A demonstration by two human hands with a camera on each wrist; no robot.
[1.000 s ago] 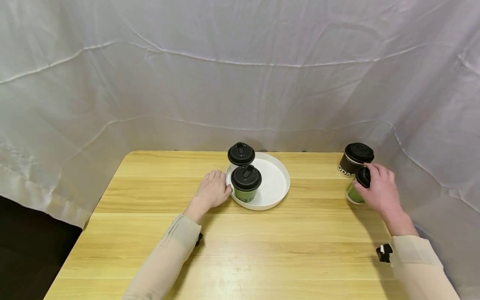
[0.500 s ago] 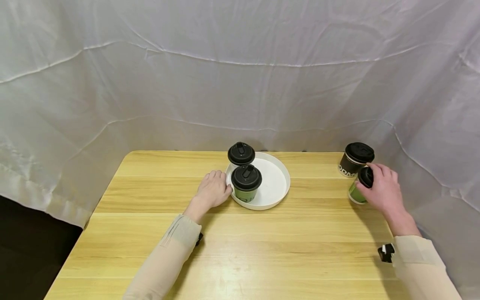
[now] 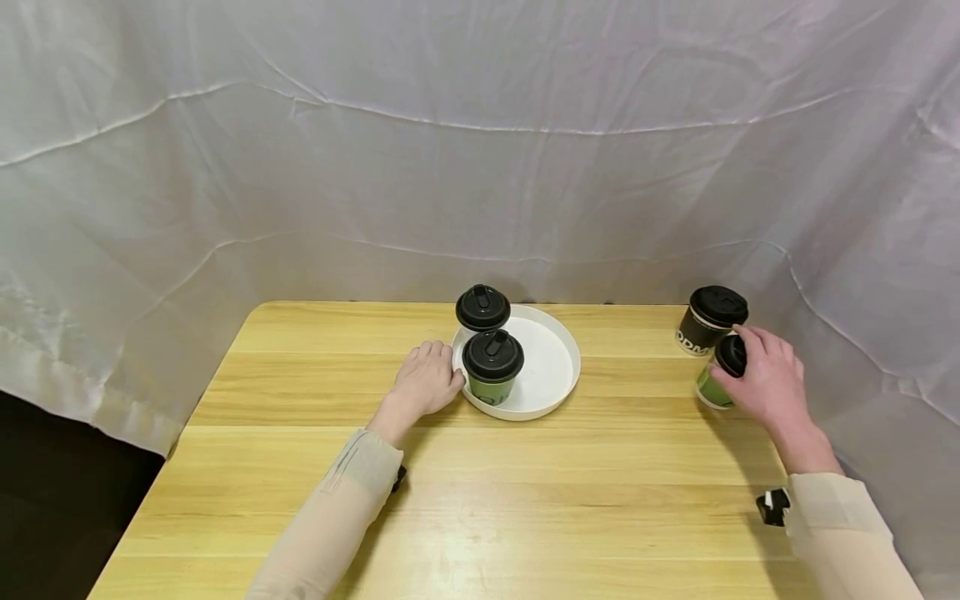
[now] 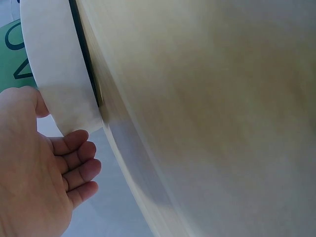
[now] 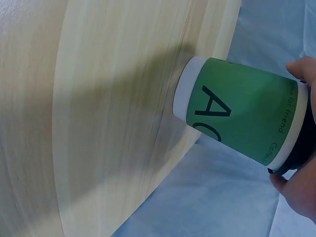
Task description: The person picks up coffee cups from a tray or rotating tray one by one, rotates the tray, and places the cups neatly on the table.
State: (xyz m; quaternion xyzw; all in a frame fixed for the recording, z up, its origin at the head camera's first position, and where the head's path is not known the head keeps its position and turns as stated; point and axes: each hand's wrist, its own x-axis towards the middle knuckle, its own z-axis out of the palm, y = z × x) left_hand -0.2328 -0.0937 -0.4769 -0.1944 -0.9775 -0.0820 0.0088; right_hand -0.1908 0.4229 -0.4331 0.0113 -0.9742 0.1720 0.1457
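In the head view, a white round tray (image 3: 547, 367) holds two cups with black lids: a green-sleeved paper cup (image 3: 492, 375) in front and another cup (image 3: 482, 307) behind it. My left hand (image 3: 427, 379) is at the tray's left rim. The left wrist view shows its thumb at the rim and its curled fingers (image 4: 79, 168) against the outer wall. At the right, my right hand (image 3: 765, 379) grips a second green-sleeved coffee cup (image 5: 242, 113) around its black lid, thumb and fingers on opposite sides. This cup is upright, its base close over the table.
A black-sleeved cup with a black lid (image 3: 708, 321) stands just behind the cup in my right hand. The wooden table (image 3: 570, 500) ends at a pale cloth curtain (image 3: 525, 183) along the back and right.
My right hand and the green cup have shifted very slightly to the right. The left hand, tray and other cups stay where they were.
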